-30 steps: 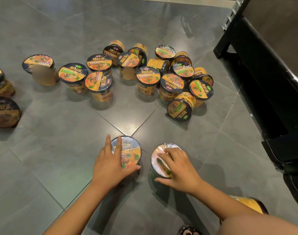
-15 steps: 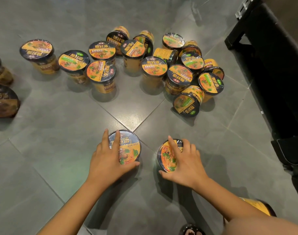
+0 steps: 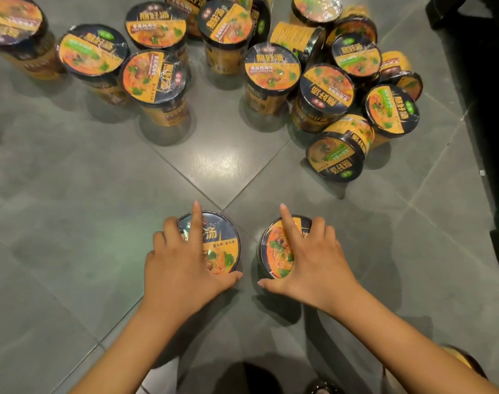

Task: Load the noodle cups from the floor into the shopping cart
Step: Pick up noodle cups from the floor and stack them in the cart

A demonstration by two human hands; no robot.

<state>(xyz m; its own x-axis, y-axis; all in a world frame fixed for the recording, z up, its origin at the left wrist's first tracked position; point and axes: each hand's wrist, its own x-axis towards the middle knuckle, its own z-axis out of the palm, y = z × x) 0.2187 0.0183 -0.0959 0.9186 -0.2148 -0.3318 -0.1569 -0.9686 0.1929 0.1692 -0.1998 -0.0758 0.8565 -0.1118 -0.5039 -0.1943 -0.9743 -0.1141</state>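
Two noodle cups stand upright on the grey tiled floor just in front of me. My left hand [image 3: 182, 268] grips the left noodle cup [image 3: 224, 245] from above: index finger straight across the lid, other fingers over the far rim, thumb on the near rim. In the same way, my right hand [image 3: 313, 263] grips the right noodle cup [image 3: 275, 251]. Several more cups are clustered beyond them, such as an upright cup [image 3: 272, 71] and one lying on its side [image 3: 337, 155].
A black frame [image 3: 492, 115] runs along the right edge, close to the cluster. Another yellow cup [image 3: 457, 361] shows behind my right forearm at the bottom right. More cups stand at the top left [image 3: 13, 19]. A shoe tip [image 3: 322, 389] is at the bottom edge.
The view has moved lower and closer to the floor. The right cup went from tilted to upright, and my right hand has spread over its lid. My left hand stayed on its cup.
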